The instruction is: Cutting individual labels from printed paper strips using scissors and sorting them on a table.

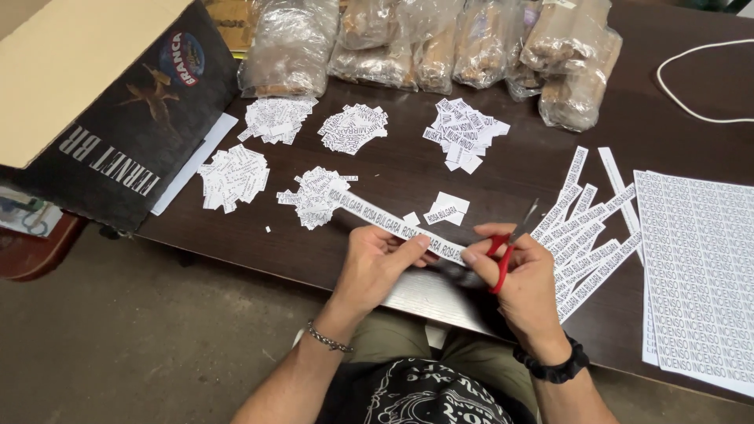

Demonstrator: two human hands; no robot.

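- Centre frame, our left hand (375, 263) pinches a printed paper strip (393, 222); our right hand (520, 275) holds red-handled scissors (509, 242) in a closed grip.
- The strip's long free end could sag and skew our cut.
- Label piles (314, 196) just beside it could scatter.

The dark table (408, 169) held little paper piles (318, 196) past the left hand (377, 263) and strips (585, 228) by the right hand (518, 271).

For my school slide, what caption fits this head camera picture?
Left hand holds a printed paper strip while right hand snips it with red-handled scissors.
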